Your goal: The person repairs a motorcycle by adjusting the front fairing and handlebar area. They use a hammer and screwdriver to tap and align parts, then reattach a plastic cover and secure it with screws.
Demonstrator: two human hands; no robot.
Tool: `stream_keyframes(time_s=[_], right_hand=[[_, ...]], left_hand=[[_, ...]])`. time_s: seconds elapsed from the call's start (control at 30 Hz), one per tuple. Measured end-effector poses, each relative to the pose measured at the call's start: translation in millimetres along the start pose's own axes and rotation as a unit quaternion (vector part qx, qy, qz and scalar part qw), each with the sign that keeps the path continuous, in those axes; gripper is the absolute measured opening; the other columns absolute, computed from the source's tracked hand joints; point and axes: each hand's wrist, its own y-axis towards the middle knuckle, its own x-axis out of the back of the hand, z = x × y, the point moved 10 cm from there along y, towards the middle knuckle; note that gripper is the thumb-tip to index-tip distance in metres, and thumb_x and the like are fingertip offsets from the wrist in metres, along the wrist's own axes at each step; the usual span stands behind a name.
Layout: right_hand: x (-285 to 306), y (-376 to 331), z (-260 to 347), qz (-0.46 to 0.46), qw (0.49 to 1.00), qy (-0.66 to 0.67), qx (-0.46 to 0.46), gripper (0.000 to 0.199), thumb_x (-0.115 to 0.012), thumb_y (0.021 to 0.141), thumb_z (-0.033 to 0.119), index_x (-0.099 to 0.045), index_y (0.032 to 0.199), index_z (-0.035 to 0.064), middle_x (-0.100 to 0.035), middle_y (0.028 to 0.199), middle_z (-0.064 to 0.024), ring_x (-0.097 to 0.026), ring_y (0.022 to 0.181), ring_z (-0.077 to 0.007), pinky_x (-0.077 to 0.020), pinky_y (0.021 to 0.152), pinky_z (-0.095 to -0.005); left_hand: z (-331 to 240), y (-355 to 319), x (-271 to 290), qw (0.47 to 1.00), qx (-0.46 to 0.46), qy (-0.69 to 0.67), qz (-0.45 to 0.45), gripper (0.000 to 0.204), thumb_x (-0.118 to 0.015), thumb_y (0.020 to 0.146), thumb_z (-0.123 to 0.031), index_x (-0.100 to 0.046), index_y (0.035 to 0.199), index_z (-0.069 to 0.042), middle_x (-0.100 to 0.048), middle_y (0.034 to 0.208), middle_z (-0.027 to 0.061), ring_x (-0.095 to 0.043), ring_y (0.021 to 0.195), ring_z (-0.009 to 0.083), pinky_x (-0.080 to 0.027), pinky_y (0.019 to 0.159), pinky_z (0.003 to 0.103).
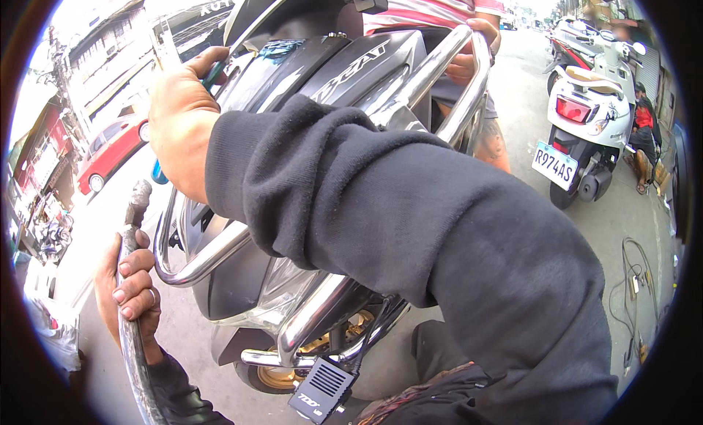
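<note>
A dark motorcycle (293, 80) with chrome crash bars (212, 256) fills the middle. My right arm, in a black sleeve, crosses over it to the left. At its far left side my right hand (179, 121) is closed around a slim teal-blue handled thing (214, 75); its kind is hidden by the hand. Lower down on the left, my left hand (135, 286) wraps around a long, worn grey-black hose-like rod (132, 344). Its lumpy upper end (138, 198) sticks up above my fist, beside the chrome bar and apart from it. My sleeve covers much of the motorcycle's middle.
Another person in a striped shirt (432, 4) stands behind the motorcycle, one hand (487, 33) at the upper chrome bar. A white scooter (593, 110) is parked right, with a seated person beyond. Cables (633, 293) lie on the ground. A black box (321, 390) hangs low in front.
</note>
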Motion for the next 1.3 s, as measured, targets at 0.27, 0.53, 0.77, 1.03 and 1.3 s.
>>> stream_keyframes(time_s=[0.27,0.53,0.77,1.03,1.3], right_hand=[[1.5,-2.6,3.2,-0.015,0.998,0.060,0.028,0.041,-0.066,0.091,0.025,-0.067,0.126,0.0055,-0.069,0.119,-0.0177,-0.066,0.109,-0.0386,-0.0434,0.088,-0.0761],[-3.8,4.1,-4.0,-0.014,0.999,0.036,0.000,0.040,-0.066,0.091,0.025,-0.067,0.127,0.0065,-0.070,0.119,-0.0161,-0.067,0.107,-0.0388,-0.0441,0.089,-0.0756],[-9.7,4.8,-11.1,-0.013,0.999,0.022,-0.032,0.040,-0.074,0.085,0.015,-0.068,0.124,0.0067,-0.070,0.112,-0.0175,-0.068,0.105,-0.0374,-0.0467,0.089,-0.0743],[0.1,-10.1,-13.4,0.014,0.997,0.071,0.019,0.047,-0.073,0.085,0.031,-0.069,0.125,0.0078,-0.069,0.119,-0.0201,-0.067,0.106,-0.0382,-0.0430,0.088,-0.0755],[4.4,5.6,-19.4,0.017,0.999,0.033,0.006,0.035,-0.071,0.084,0.007,-0.070,0.119,0.0068,-0.071,0.108,-0.0164,-0.068,0.096,-0.0318,-0.0493,0.085,-0.0733]], left_hand=[[-3.2,1.7,7.2,1.000,-0.011,-0.004,0.002,0.057,-0.022,0.109,-0.041,-0.032,0.132,0.010,-0.046,0.091,0.0130,-0.059,0.065,0.0242,-0.054,0.051,0.040],[-3.5,8.2,4.5,1.000,-0.006,0.001,-0.005,0.057,-0.018,0.109,-0.042,-0.032,0.131,0.009,-0.046,0.089,0.0132,-0.060,0.063,0.0256,-0.057,0.051,0.042],[2.0,12.1,2.8,1.000,-0.003,0.002,-0.011,0.056,-0.020,0.109,-0.041,-0.033,0.130,0.009,-0.047,0.087,0.0130,-0.061,0.061,0.0249,-0.056,0.049,0.041],[-1.6,17.1,3.6,0.998,0.008,0.011,-0.056,0.054,-0.026,0.109,-0.039,-0.039,0.130,0.009,-0.047,0.085,0.0099,-0.053,0.054,0.0178,-0.051,0.042,0.036],[-7.7,31.0,-9.5,0.999,0.038,0.002,-0.009,0.057,-0.026,0.109,-0.041,-0.036,0.132,0.010,-0.048,0.088,0.0121,-0.057,0.059,0.0218,-0.054,0.048,0.039]])
